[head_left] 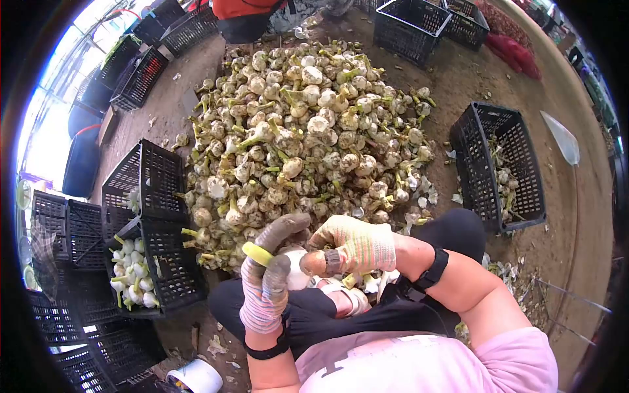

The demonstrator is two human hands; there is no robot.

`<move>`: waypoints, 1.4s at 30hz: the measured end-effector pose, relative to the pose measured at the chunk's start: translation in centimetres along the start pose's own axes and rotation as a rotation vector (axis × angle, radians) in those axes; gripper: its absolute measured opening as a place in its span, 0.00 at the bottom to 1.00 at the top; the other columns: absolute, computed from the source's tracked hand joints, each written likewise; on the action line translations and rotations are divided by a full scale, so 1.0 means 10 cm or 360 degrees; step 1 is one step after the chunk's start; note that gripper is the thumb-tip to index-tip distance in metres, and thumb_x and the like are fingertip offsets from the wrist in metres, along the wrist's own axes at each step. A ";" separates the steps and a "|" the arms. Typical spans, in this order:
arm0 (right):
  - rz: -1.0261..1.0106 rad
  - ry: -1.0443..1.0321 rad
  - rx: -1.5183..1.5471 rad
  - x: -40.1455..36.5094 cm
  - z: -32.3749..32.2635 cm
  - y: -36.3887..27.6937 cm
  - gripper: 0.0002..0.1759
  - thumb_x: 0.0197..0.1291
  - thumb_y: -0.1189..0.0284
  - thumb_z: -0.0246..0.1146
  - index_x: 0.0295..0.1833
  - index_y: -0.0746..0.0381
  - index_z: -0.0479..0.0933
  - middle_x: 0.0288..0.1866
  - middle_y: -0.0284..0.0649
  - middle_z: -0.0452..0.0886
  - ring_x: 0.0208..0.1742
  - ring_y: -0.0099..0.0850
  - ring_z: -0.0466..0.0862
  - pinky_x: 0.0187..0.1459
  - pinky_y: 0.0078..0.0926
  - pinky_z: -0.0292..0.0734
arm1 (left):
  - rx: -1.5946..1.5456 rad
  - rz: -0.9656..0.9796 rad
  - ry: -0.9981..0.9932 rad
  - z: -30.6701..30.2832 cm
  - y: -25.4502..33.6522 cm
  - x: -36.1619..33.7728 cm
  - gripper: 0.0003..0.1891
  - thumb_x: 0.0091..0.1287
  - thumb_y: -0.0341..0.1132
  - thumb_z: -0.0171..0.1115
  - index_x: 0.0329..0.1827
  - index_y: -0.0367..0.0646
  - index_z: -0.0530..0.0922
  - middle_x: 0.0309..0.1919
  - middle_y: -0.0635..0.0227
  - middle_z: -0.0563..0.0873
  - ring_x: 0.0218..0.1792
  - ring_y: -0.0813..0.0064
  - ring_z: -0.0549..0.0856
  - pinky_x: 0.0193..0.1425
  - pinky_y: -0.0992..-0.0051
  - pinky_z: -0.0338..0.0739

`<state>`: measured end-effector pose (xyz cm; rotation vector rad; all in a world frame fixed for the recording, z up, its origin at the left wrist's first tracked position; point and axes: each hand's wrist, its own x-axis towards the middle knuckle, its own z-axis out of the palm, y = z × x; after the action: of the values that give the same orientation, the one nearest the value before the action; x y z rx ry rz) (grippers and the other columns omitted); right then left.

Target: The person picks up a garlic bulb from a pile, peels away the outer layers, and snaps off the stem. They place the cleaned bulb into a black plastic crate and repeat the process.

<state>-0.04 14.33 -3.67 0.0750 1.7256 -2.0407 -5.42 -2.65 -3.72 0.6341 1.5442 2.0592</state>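
Observation:
My left hand (267,278), in a striped work glove with grey, dirty fingertips, is wrapped round a whitish garlic bulb (298,268). The bulb's cut yellow-green stem (257,254) sticks out between the fingers to the left. My right hand (350,245), gloved in a similar stripe, is curled against the bulb's right side. Its thumb shows brown, with a dark band round its base, and presses on the bulb. Just beyond both hands lies a large heap of garlic bulbs (318,124), soil-stained, with short stems.
At left, a black crate (173,268) holds cleaner white garlic bulbs (134,272). Another black crate (527,170) at right contains stems and scraps. More crates (409,29) stand behind the heap. A white bucket (200,376) sits low left. Peelings litter the floor around my crossed legs.

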 end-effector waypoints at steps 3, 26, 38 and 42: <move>0.0022 -0.0072 0.0149 -0.01 -0.01 0.03 0.26 0.56 0.50 0.62 0.29 0.67 0.79 0.20 0.31 0.76 0.22 0.19 0.75 0.26 0.18 0.71 | 0.0049 0.0021 -0.0051 -0.03 -0.03 -0.01 0.27 0.63 0.47 0.60 0.59 0.37 0.72 0.54 0.56 0.78 0.54 0.65 0.78 0.55 0.69 0.73; -0.0704 0.0390 0.0162 0.06 0.09 0.03 0.17 0.51 0.66 0.68 0.44 0.63 0.75 0.35 0.33 0.78 0.38 0.21 0.75 0.42 0.25 0.74 | -0.1406 0.0219 0.0183 0.02 -0.19 0.05 0.26 0.70 0.45 0.46 0.69 0.49 0.61 0.71 0.67 0.60 0.71 0.64 0.59 0.71 0.55 0.56; -0.0673 0.0342 0.0277 0.02 0.10 0.05 0.16 0.51 0.65 0.68 0.39 0.65 0.74 0.31 0.35 0.78 0.33 0.18 0.75 0.36 0.20 0.73 | 0.0297 0.0011 0.0424 -0.08 -0.03 -0.07 0.34 0.62 0.54 0.61 0.57 0.31 0.71 0.43 0.61 0.82 0.40 0.72 0.82 0.46 0.77 0.76; -0.0595 0.0395 -0.0379 -0.04 0.03 -0.02 0.18 0.46 0.63 0.73 0.32 0.64 0.75 0.23 0.31 0.75 0.28 0.17 0.74 0.29 0.19 0.71 | 0.0782 0.0373 0.0371 -0.14 -0.01 -0.03 0.24 0.64 0.47 0.61 0.52 0.32 0.77 0.41 0.58 0.82 0.39 0.68 0.82 0.44 0.72 0.76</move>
<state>0.31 14.23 -3.26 -0.0806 2.2705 -2.1314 -6.06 -3.89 -4.19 0.8031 2.2404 1.9758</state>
